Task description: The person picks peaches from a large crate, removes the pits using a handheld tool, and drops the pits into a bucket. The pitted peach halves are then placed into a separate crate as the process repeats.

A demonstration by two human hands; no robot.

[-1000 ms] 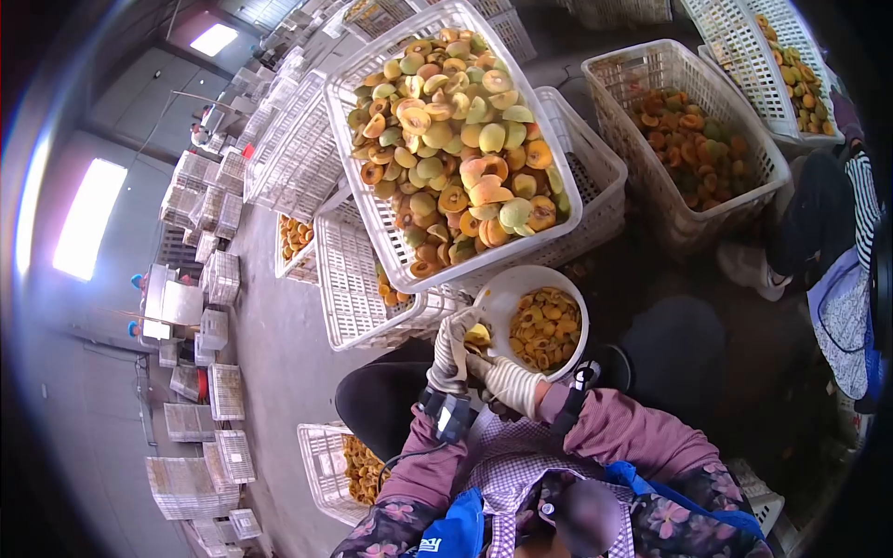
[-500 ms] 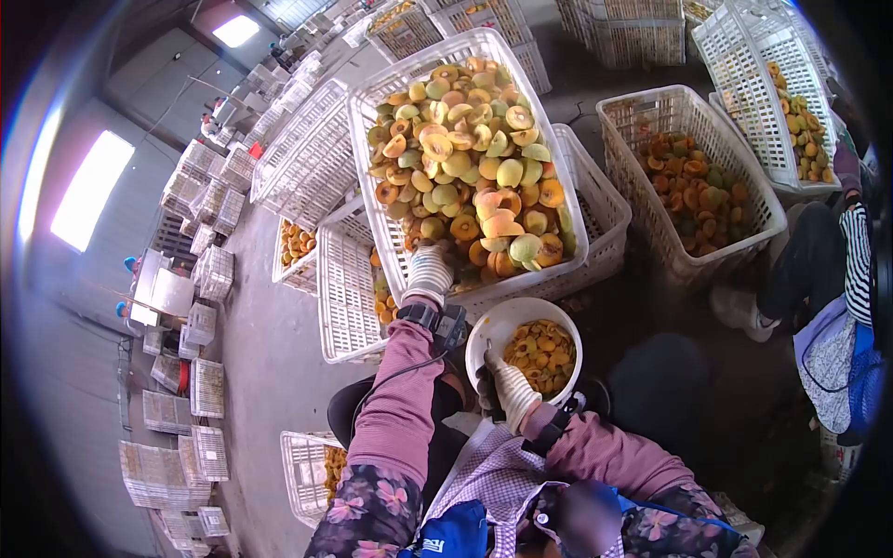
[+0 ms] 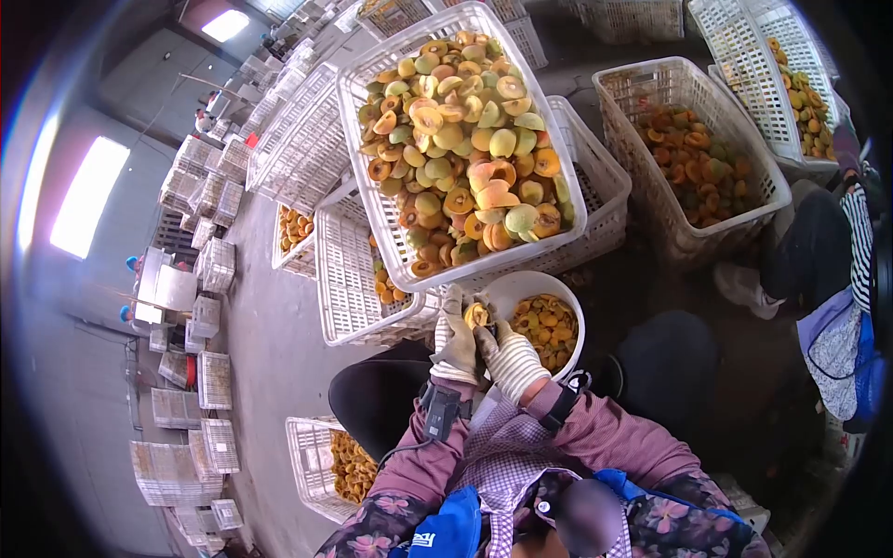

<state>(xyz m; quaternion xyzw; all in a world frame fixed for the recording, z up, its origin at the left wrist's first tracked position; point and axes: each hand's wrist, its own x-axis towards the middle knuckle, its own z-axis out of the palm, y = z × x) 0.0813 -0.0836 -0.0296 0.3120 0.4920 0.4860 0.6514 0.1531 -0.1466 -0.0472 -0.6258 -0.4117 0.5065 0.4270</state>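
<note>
My left hand (image 3: 455, 337), in a striped work glove, is closed around a halved yellow peach (image 3: 476, 315) in front of my body. Close beside it, my gloved right hand (image 3: 513, 359) is closed with its fingertips at the peach half. A small dark thing shows at those fingertips, too hidden to name. Just beyond my hands stands a white bucket (image 3: 577, 321) partly filled with orange fruit pieces (image 3: 544, 325). Above it, a large white crate (image 3: 417, 282) is heaped with peach halves (image 3: 456, 149), cut faces and skins showing.
A crate of peach halves (image 3: 672, 225) stands to the right, near another person's leg and shoe (image 3: 744, 288). At lower left is a crate of orange pieces (image 3: 307, 465). White crates (image 3: 349, 288) sit under and beside the heaped one. Stacked crates (image 3: 200, 372) line the far left floor.
My left hand has come back from the heaped crate to my right hand, now with a peach half in it. My right hand has moved slightly up from the bucket's near rim.
</note>
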